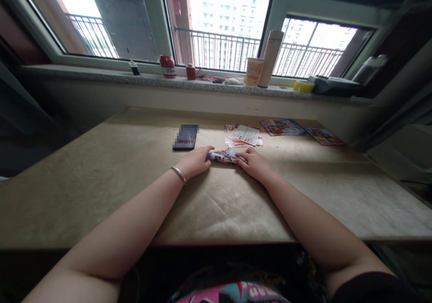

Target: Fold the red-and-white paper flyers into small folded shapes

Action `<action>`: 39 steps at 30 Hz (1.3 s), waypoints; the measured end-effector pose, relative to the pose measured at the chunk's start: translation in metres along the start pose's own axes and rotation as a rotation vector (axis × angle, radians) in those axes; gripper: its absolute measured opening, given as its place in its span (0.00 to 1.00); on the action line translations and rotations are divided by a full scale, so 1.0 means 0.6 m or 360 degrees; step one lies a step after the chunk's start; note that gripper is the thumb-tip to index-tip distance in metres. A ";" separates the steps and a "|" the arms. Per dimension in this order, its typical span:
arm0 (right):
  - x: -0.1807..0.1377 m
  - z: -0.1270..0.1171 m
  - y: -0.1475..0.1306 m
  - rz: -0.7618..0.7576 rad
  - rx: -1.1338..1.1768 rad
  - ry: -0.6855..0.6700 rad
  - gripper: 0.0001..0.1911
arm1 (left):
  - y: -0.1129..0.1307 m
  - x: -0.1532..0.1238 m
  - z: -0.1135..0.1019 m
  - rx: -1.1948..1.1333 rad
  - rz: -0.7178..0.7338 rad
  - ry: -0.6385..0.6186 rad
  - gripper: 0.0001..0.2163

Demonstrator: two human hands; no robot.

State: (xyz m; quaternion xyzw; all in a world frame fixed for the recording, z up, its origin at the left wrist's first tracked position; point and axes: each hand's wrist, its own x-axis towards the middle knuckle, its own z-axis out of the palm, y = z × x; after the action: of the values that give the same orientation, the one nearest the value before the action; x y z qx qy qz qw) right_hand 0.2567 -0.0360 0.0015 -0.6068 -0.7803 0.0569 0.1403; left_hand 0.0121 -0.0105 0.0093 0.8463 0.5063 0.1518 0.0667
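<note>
A folded piece of colourful printed paper (222, 155) lies low over the table in front of me, between my two hands. My left hand (196, 161) is closed on its left end, with a silver bangle at the wrist. At its right end, the fingers of my right hand (254, 162) pinch the paper. Just beyond my left hand lies a dark phone (186, 137), partly blurred out. Past the folded paper is a loose stack of printed sheets (245, 134), the top one mostly white.
More colourful printed sheets (283, 126) lie at the table's (101, 181) back right. On the windowsill stand a red can (168, 66), a small red bottle (191, 72), a patterned paper cup (254, 71), a tall tube (271, 58) and a roll of yellow tape (303, 86).
</note>
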 end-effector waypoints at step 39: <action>0.017 0.018 0.002 -0.0059 0.0745 0.0245 0.10 | 0.026 0.016 0.036 -0.1125 0.0075 0.0388 0.17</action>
State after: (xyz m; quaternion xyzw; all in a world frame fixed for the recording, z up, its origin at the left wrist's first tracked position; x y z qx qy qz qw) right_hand 0.2525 -0.0250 -0.0079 -0.5460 -0.7439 0.1871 0.3370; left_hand 0.0367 -0.0085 -0.0051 0.7582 0.4073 0.4183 0.2903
